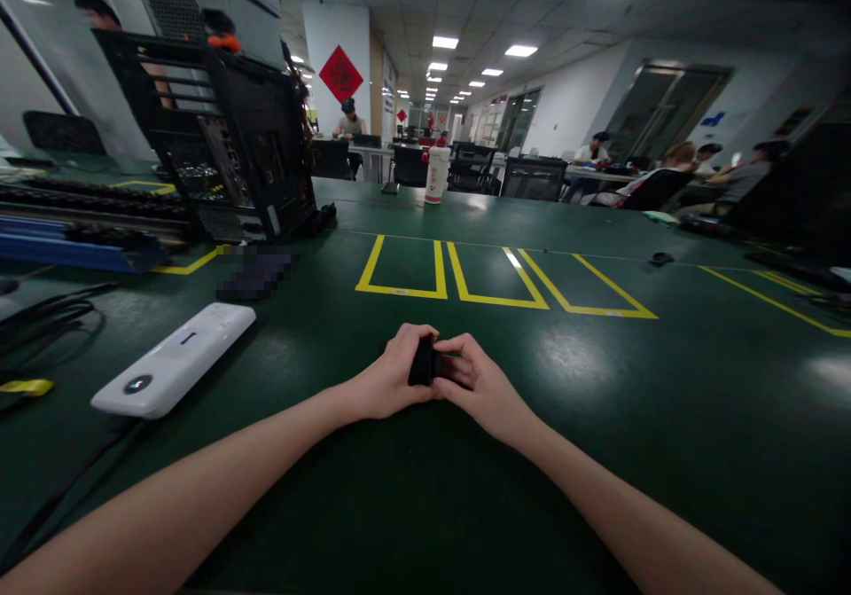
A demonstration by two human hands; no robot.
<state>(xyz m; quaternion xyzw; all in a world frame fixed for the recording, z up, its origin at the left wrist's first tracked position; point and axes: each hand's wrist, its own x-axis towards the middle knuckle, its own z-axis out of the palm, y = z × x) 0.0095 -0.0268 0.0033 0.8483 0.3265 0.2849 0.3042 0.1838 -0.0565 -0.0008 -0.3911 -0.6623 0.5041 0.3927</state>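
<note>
— What is the left hand [394, 371] doing?

— Your left hand is curling around a small black object [421, 364], your thumb pressing from the near side and your fingers bending over the far side, so it is gripping it.

— And the right hand [480, 391]?

— Your right hand is meeting it from the right, half curled, its thumb and index fingertip coming together at the object's right side; whether they are gripping it too, you are not showing clearly enough for me to tell.

— Where is the object sitting?

— You are holding it between your hands, straight ahead of you, over the green counter [412, 506] and nearer to you than the yellow tape outlines [440, 271]. Off to your left, a white device [176, 360] is lying flat, a black cable [83, 469] trailing from its near end.
</note>
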